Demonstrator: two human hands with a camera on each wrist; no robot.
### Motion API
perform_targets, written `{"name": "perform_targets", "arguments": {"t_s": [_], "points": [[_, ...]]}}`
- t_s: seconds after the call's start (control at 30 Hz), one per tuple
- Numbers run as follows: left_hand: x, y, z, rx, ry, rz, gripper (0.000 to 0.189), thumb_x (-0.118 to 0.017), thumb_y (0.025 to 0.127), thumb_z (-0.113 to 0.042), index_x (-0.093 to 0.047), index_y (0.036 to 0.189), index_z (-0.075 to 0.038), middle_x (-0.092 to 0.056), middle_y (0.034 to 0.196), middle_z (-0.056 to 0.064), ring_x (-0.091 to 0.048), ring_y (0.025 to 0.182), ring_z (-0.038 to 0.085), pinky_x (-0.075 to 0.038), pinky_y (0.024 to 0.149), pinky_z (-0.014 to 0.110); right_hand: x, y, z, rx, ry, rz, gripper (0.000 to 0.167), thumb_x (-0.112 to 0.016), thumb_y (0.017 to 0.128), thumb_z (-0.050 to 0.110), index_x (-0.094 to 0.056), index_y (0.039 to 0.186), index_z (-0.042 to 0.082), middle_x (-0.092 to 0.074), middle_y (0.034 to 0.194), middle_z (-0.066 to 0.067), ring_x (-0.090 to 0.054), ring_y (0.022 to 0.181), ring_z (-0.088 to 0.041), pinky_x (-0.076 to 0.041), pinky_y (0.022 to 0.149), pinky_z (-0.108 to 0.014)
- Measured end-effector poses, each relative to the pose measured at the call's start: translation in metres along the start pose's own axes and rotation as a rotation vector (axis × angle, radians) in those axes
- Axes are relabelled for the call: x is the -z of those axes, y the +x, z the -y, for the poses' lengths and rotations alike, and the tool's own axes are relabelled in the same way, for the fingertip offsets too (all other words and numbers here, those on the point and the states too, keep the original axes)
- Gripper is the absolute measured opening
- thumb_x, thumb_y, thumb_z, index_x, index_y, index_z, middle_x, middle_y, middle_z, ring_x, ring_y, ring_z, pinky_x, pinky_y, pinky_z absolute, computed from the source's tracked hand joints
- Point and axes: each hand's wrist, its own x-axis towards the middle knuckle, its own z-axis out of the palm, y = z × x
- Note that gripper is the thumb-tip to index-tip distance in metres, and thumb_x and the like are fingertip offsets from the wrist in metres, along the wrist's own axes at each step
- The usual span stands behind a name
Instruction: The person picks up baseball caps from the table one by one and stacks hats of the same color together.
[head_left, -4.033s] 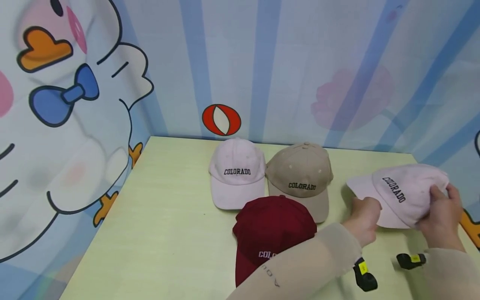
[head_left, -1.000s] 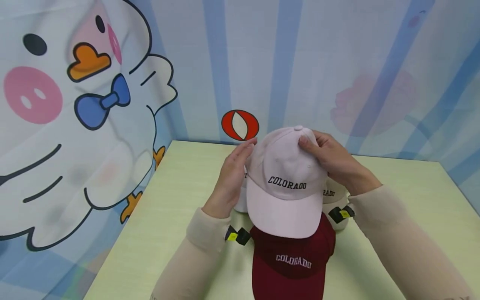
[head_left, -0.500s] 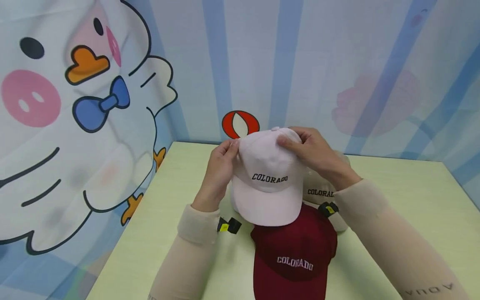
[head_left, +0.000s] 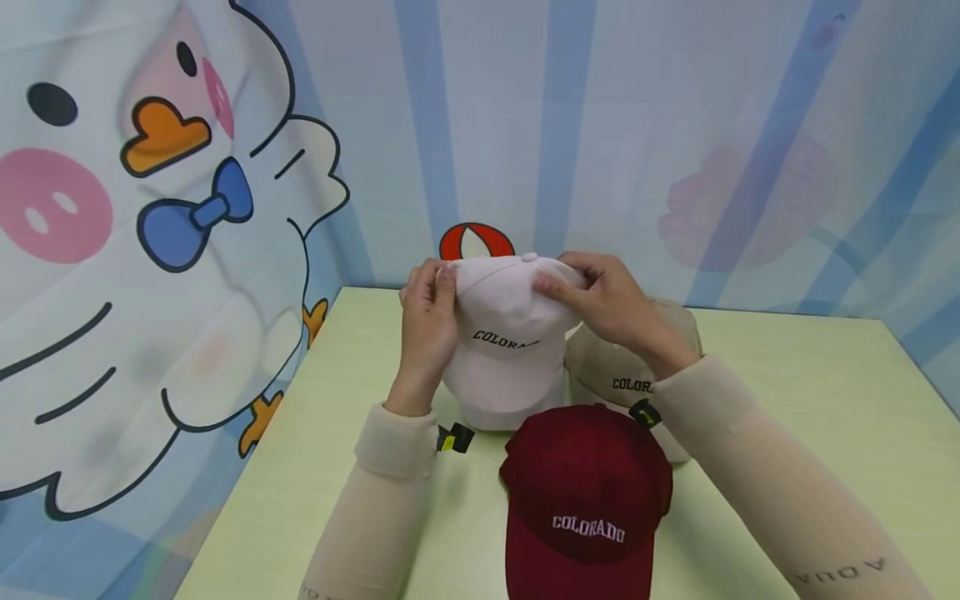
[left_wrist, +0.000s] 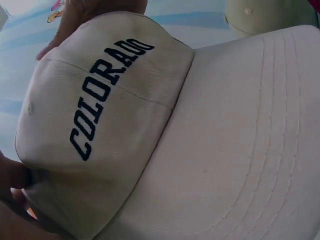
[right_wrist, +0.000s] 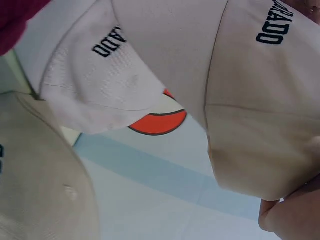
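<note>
Both hands hold up a white baseball cap [head_left: 502, 317] lettered COLORADO, its brim toward me. My left hand [head_left: 429, 333] pinches the cap's left side, thumb in front. On the other side, my right hand [head_left: 611, 300] grips the crown near the top button. A second white cap [head_left: 495, 419] sits below and behind the held one, mostly hidden in the head view; the right wrist view shows this second cap [right_wrist: 100, 75] apart from the held cap [right_wrist: 260, 90]. A beige cap [head_left: 607, 362] is at right, partly behind my right hand. Nearest me lies a dark red cap [head_left: 588, 475].
The caps stand on a pale yellow-green table [head_left: 810, 400]. A striped blue cloth [head_left: 637, 125] with cartoon figures hangs behind it and along the left side. Small black devices with yellow marks [head_left: 455, 438] are at both wrists.
The held white cap has come from the table's right side to above the other white cap, moving left lately. My left hand, straight beside it a second ago, now pinches its side.
</note>
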Motion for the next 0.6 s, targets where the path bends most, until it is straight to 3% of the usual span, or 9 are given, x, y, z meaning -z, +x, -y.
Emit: {"name": "perform_targets", "arguments": {"t_s": [0.13, 0.37, 0.47, 0.6], "points": [[-0.002, 0.003, 0.013, 0.024, 0.045, -0.009, 0.03, -0.042, 0.112, -0.033, -0.061, 0.107, -0.01, -0.051, 0.106, 0.009, -0.038, 0.111, 0.023, -0.036, 0.086, 0.038, -0.003, 0.001, -0.01, -0.039, -0.041, 0.038, 0.022, -0.075, 0.097, 0.031, -0.074, 0.093, 0.009, -0.062, 0.077, -0.002, -0.056, 0.073, -0.016, -0.047, 0.064, -0.027], [-0.005, 0.008, 0.04, 0.11, 0.073, 0.024, 0.03, -0.043, 0.112, -0.036, -0.061, 0.107, -0.013, -0.053, 0.112, 0.008, -0.038, 0.119, 0.025, -0.038, 0.091, 0.041, -0.006, 0.0, -0.026, -0.107, -0.106, 0.117, 0.026, -0.071, 0.099, 0.039, -0.074, 0.099, 0.013, -0.06, 0.082, -0.003, -0.054, 0.079, -0.02, -0.046, 0.067, -0.029], [-0.006, 0.009, 0.049, 0.13, 0.062, 0.046, 0.029, -0.043, 0.112, -0.037, -0.06, 0.106, -0.014, -0.053, 0.111, 0.006, -0.038, 0.12, 0.023, -0.037, 0.093, 0.04, -0.007, 0.0, -0.031, -0.123, -0.129, 0.131, 0.025, -0.071, 0.099, 0.04, -0.073, 0.097, 0.015, -0.06, 0.084, -0.003, -0.053, 0.08, -0.02, -0.045, 0.067, -0.03], [-0.007, 0.011, 0.059, 0.151, 0.011, 0.081, 0.029, -0.043, 0.112, -0.037, -0.058, 0.105, -0.013, -0.049, 0.102, 0.005, -0.044, 0.109, 0.022, -0.036, 0.088, 0.038, -0.006, 0.0, -0.035, -0.144, -0.127, 0.149, 0.026, -0.069, 0.1, 0.04, -0.072, 0.1, 0.015, -0.06, 0.088, -0.004, -0.053, 0.083, -0.021, -0.046, 0.07, -0.03]]}}
